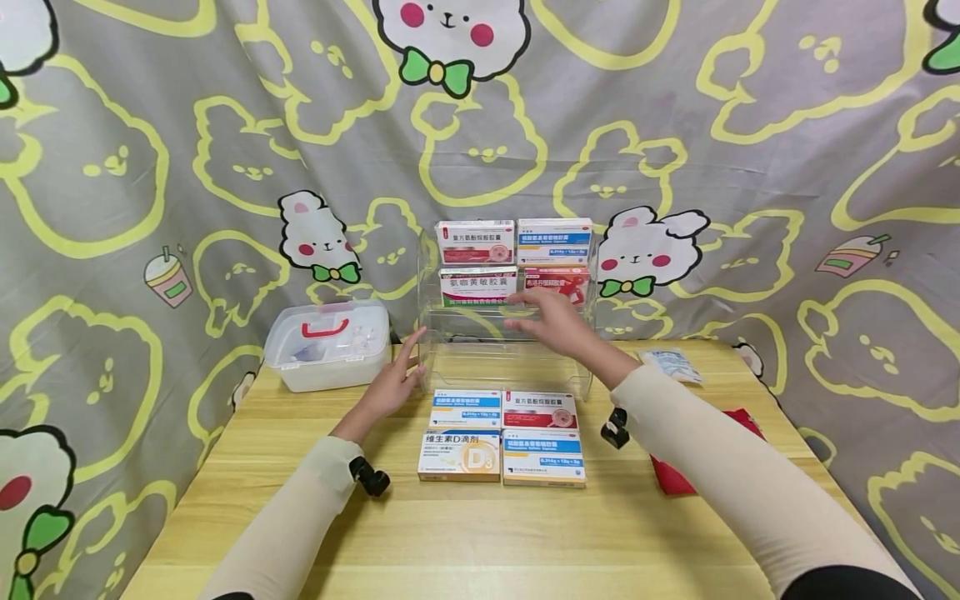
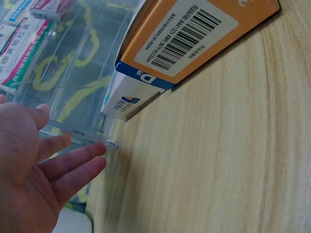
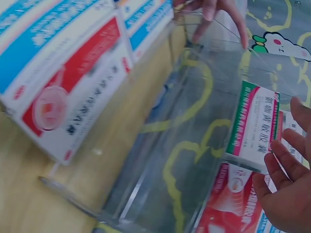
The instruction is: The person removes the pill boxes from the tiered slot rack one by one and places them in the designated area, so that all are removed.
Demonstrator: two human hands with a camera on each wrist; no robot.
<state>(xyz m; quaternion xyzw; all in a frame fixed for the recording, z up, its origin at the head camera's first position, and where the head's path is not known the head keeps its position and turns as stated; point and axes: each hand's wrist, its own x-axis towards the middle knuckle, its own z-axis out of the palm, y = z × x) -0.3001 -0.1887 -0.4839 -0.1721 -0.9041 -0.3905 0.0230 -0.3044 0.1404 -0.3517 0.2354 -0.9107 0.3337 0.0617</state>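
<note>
A clear tiered rack (image 1: 510, 377) stands at the back of the table. Its top tier holds a red-and-white medicine box (image 1: 476, 243) and a blue-and-white one (image 1: 555, 242). On the tier below sit a green-and-pink-edged box (image 1: 477, 287) and a red box (image 1: 555, 277), partly covered by my right hand (image 1: 558, 323). That hand is held before these boxes, fingers extended and holding nothing. My left hand (image 1: 388, 387) is at the rack's left side, fingers spread with the tips right by its clear panel (image 2: 82, 133).
In front of the rack stand a vitamin D box (image 1: 459, 454), two blue-and-white boxes (image 1: 543, 458) and a red-and-white box (image 1: 540, 410). A lidded plastic case (image 1: 326, 362) is left; a small packet (image 1: 672, 365) and red cloth-like item (image 1: 672, 477) lie right.
</note>
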